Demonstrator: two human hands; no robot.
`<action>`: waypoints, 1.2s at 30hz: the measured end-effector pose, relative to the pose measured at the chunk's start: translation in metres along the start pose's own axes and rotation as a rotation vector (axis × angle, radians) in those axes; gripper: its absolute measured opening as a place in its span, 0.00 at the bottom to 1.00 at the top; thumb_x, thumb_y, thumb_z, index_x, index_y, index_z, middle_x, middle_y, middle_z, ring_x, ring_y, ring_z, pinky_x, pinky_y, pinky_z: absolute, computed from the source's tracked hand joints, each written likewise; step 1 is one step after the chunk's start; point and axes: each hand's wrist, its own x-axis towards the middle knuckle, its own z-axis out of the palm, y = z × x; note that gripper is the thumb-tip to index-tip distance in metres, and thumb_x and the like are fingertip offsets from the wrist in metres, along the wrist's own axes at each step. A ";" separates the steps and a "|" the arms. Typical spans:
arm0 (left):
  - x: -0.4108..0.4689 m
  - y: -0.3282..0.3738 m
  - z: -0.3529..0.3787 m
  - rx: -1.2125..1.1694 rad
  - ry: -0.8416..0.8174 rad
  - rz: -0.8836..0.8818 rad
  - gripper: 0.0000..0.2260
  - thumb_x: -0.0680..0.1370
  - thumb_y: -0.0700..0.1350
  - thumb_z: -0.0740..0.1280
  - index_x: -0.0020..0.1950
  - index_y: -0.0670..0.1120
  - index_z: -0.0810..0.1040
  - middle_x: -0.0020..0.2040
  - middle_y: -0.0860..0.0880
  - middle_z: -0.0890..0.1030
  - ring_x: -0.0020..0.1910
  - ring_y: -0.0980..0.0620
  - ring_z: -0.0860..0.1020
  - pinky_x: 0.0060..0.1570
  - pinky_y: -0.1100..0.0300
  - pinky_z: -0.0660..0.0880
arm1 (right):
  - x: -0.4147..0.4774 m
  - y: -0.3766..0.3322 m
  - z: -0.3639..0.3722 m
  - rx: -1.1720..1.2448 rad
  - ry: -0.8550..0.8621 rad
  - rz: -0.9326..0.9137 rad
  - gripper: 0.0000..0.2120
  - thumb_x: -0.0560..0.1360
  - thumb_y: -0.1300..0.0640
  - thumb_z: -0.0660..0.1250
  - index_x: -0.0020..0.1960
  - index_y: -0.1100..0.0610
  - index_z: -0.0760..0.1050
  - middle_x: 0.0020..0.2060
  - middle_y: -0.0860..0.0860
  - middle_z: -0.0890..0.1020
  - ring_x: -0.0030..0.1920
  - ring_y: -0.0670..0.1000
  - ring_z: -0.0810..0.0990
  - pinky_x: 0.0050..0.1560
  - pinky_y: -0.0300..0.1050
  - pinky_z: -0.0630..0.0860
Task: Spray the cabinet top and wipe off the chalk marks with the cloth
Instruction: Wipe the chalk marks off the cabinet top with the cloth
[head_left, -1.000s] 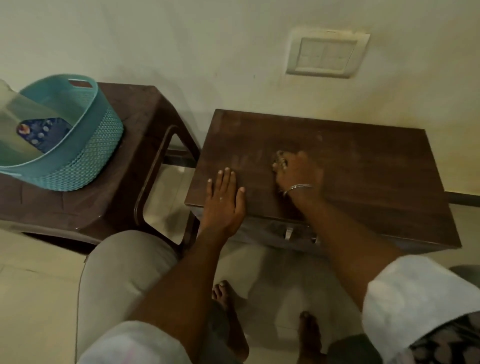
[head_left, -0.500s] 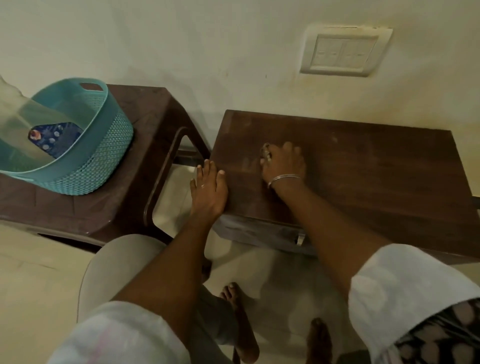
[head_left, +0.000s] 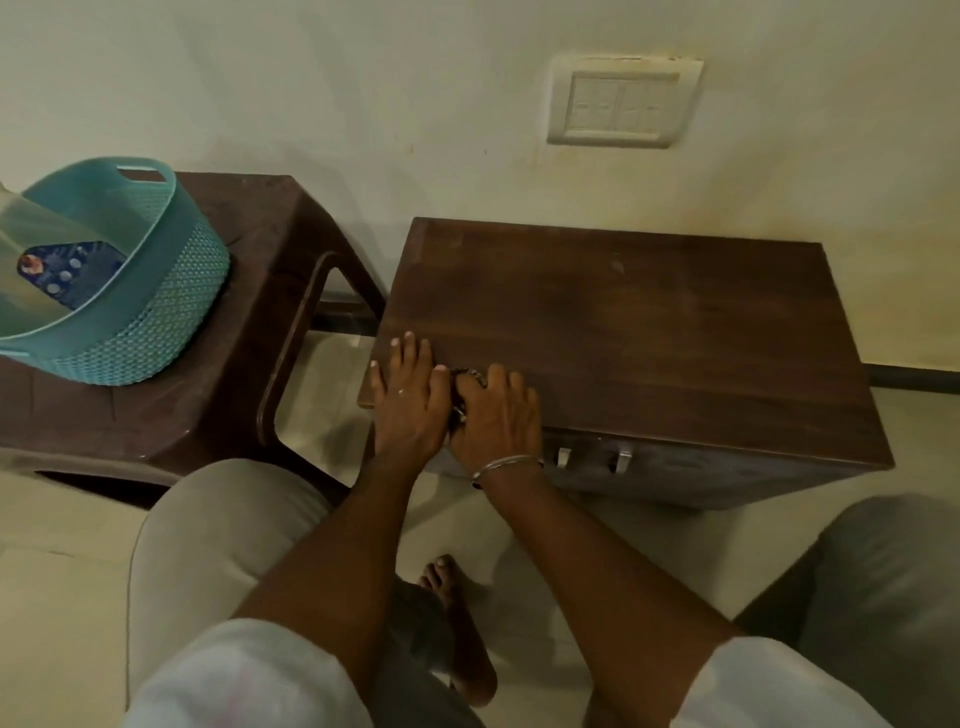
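readable text: none showing anywhere in frame
packet in basket: blue printed label facing up, carrying a round picture and pale dots, lettering too blurred to read
basket: showing only a woven relief pattern, no brand or marking
wall switch plate: showing moulded rocker outlines, no numbers or symbols legible
cabinet top: showing faint pale smudges, nothing forming letters or digits
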 end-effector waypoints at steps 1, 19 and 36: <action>-0.004 0.008 0.004 -0.003 -0.014 0.032 0.34 0.79 0.59 0.37 0.82 0.44 0.54 0.83 0.47 0.51 0.82 0.52 0.43 0.77 0.49 0.33 | -0.004 0.011 -0.004 -0.033 0.007 0.022 0.13 0.71 0.49 0.68 0.55 0.49 0.76 0.49 0.53 0.75 0.48 0.55 0.73 0.46 0.50 0.70; -0.015 0.101 0.061 0.304 -0.290 0.783 0.33 0.81 0.58 0.37 0.82 0.42 0.49 0.83 0.45 0.47 0.81 0.49 0.42 0.80 0.51 0.39 | -0.092 0.144 -0.045 0.140 0.312 0.585 0.19 0.75 0.51 0.67 0.64 0.54 0.72 0.54 0.56 0.72 0.50 0.55 0.75 0.47 0.51 0.77; 0.022 0.102 0.068 0.204 -0.090 0.673 0.27 0.83 0.53 0.50 0.80 0.42 0.62 0.80 0.43 0.61 0.81 0.47 0.56 0.80 0.45 0.50 | -0.101 0.151 0.027 0.607 0.354 0.713 0.21 0.73 0.57 0.73 0.60 0.62 0.68 0.50 0.56 0.81 0.49 0.57 0.81 0.41 0.35 0.68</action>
